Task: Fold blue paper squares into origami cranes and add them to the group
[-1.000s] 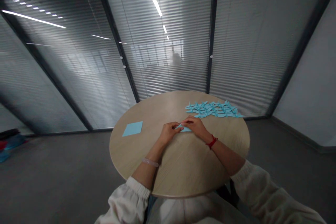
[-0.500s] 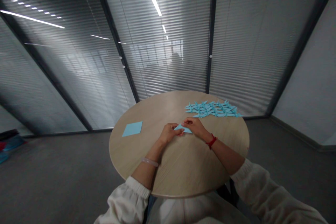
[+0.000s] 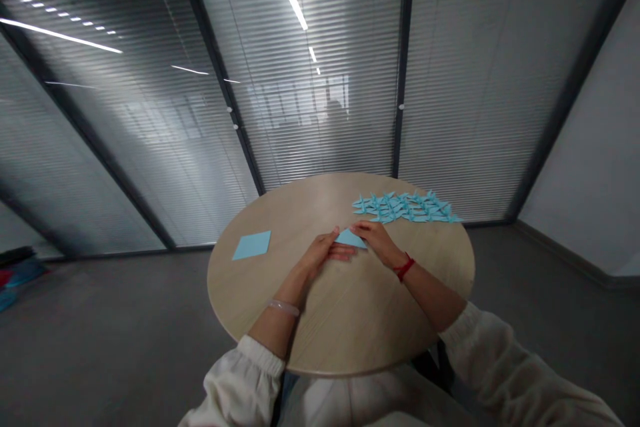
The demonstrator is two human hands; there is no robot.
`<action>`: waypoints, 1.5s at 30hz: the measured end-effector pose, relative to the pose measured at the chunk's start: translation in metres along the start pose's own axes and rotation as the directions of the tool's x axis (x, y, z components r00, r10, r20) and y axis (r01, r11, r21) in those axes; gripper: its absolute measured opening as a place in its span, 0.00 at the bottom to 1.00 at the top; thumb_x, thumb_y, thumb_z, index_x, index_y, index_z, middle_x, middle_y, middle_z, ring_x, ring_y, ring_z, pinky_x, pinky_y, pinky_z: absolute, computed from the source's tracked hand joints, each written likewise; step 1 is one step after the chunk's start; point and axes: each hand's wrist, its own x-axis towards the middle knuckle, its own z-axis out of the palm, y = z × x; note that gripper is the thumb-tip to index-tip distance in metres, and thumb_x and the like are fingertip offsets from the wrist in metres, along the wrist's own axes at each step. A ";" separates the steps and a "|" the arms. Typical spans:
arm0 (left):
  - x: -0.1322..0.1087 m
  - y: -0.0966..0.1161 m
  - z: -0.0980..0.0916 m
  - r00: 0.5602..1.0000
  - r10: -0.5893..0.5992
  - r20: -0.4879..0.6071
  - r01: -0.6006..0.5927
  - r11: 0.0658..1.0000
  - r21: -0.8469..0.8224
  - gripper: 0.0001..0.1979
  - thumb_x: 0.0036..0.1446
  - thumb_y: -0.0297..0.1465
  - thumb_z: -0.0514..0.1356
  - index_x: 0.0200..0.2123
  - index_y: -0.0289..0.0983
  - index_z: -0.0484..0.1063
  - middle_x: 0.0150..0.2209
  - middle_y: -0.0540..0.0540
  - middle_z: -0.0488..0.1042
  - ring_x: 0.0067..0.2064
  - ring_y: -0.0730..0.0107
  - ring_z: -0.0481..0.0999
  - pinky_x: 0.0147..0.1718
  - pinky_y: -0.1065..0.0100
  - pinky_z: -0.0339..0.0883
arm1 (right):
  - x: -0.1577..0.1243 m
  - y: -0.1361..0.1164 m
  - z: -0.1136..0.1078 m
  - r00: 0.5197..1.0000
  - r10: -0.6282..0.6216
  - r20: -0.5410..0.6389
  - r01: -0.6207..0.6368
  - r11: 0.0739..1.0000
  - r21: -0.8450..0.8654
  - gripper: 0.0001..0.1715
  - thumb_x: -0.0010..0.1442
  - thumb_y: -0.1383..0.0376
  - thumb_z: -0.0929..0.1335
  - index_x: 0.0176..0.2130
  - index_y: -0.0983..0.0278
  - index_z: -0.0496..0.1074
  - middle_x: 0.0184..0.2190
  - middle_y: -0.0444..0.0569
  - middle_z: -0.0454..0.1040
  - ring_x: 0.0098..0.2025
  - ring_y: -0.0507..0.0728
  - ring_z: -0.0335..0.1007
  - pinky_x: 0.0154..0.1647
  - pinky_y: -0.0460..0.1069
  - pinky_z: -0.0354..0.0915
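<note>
Between my hands is a light-blue sheet of origami paper (image 3: pixel 351 238), folded into a triangle with its long edge towards me. My left hand (image 3: pixel 320 251) has its thumb at the paper's left corner and its fingers stretched underneath, so the paper is gripped between them. On the other side, the fingers of my right hand (image 3: pixel 373 236) pinch the triangle's upper right edge. Both hands are just above or on the middle of the round table (image 3: pixel 360 320); the exact gap cannot be made out.
Several folded blue paper cranes (image 3: pixel 405 207) lie clustered at the table's far right. A flat blue paper sheet (image 3: pixel 251 245) rests on the left side. Behind the table stands a glass wall with blinds (image 3: pixel 325 147). Coloured items (image 3: pixel 20 270) are on the floor far left.
The fingers of my left hand have straightened out beneath the paper, and its thumb has moved up to the left corner. My right fingers have shifted slightly right along the paper, uncovering its top.
</note>
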 end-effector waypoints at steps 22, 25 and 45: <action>0.004 -0.004 -0.012 0.980 -0.092 0.174 0.140 0.947 -0.289 0.15 0.59 0.26 0.55 0.47 0.24 0.70 0.46 0.31 0.76 0.46 0.58 0.78 0.50 0.65 0.69 | -0.005 -0.003 0.003 0.990 0.027 0.139 -0.055 0.978 0.201 0.20 0.52 0.49 0.70 0.34 0.63 0.77 0.35 0.50 0.78 0.39 0.58 0.73 0.44 0.52 0.67; 0.003 -0.003 -0.009 0.984 -0.060 0.166 0.101 0.961 -0.256 0.14 0.57 0.26 0.57 0.46 0.25 0.72 0.46 0.32 0.76 0.44 0.57 0.78 0.50 0.63 0.70 | -0.004 -0.002 0.003 0.991 0.010 0.131 -0.033 0.984 0.173 0.20 0.51 0.50 0.70 0.34 0.63 0.77 0.34 0.49 0.78 0.38 0.58 0.72 0.43 0.52 0.67; 0.002 -0.002 -0.003 0.997 0.007 0.074 0.004 0.989 -0.150 0.11 0.56 0.25 0.59 0.43 0.28 0.73 0.41 0.36 0.77 0.40 0.65 0.79 0.46 0.62 0.73 | 0.002 0.013 0.003 0.960 -0.270 0.081 0.282 0.914 -0.293 0.16 0.58 0.55 0.67 0.42 0.60 0.77 0.33 0.49 0.73 0.36 0.55 0.67 0.40 0.51 0.63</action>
